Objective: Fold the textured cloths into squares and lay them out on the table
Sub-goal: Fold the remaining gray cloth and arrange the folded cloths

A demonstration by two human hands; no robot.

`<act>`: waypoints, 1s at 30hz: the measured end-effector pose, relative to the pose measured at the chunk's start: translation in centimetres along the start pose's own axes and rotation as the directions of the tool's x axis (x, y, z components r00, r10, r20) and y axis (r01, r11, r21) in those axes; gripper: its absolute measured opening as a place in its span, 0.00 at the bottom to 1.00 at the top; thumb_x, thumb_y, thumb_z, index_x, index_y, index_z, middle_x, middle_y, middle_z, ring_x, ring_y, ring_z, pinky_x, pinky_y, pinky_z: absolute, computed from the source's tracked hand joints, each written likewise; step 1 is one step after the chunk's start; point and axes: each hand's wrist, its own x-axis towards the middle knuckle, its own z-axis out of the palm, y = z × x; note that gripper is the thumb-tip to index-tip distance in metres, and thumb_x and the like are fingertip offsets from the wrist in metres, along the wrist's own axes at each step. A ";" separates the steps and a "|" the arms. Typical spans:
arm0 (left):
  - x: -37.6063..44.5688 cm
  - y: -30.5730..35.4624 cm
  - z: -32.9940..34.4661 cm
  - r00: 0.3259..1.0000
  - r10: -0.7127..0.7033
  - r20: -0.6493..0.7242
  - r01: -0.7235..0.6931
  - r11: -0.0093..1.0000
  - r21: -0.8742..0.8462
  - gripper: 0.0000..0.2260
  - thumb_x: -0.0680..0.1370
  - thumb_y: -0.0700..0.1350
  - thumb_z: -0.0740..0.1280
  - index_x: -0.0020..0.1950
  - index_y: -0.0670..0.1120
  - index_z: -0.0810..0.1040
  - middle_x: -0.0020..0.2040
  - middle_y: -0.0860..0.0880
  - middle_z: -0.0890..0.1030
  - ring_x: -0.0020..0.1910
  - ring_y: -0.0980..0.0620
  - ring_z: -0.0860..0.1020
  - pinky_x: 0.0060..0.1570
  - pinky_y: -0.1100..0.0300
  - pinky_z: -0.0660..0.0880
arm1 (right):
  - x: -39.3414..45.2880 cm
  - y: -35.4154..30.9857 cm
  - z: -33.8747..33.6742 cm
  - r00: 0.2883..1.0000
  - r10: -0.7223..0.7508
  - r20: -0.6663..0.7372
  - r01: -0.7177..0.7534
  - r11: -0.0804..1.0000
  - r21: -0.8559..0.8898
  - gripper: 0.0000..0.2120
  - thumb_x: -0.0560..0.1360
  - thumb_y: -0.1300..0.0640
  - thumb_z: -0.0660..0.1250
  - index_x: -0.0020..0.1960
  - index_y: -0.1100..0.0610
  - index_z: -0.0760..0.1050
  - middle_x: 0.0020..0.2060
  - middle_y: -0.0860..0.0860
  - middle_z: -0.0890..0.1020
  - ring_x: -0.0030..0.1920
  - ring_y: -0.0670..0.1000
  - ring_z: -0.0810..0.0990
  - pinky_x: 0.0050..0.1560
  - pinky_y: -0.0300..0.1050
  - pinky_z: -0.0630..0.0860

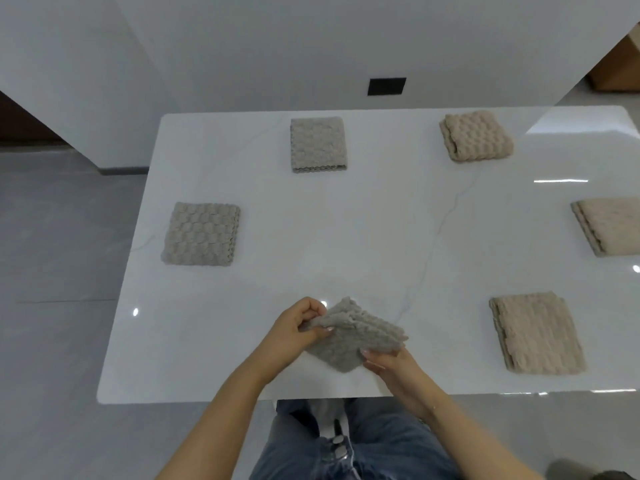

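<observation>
I see grey cloth [353, 336] turned diamond-wise | left hand [294, 332], right hand [388, 367] both pinch it | laid out: two grey, three beige, possibly more off-frame

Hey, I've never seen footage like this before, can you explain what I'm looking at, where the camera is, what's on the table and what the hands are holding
There is no machine here. A person wears a wide-angle camera on the head, so the single picture looks forward and down over their own arms and jeans at a glossy white table.

Five textured cloths already lie folded into squares: two grey ones, at the far middle and at the left, and three beige ones, at the far right, at the right edge, partly cut off, and at the near right.

A sixth, grey cloth is held near the table's front edge. The left hand pinches its upper left corner, and the right hand holds its lower right edge. It looks part-folded and not yet laid down.
</observation>
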 end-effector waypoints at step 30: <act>1.9 -10.0 0.7 0.842 -0.191 -0.504 0.106 0.976 -0.192 0.12 0.76 0.44 0.70 0.58 0.46 0.74 0.53 0.48 0.78 0.51 0.52 0.77 0.48 0.65 0.75 | 4.9 3.3 0.8 0.924 -0.136 -0.357 -0.072 0.855 -0.514 0.14 0.77 0.50 0.65 0.45 0.62 0.78 0.38 0.54 0.80 0.40 0.51 0.77 0.39 0.40 0.75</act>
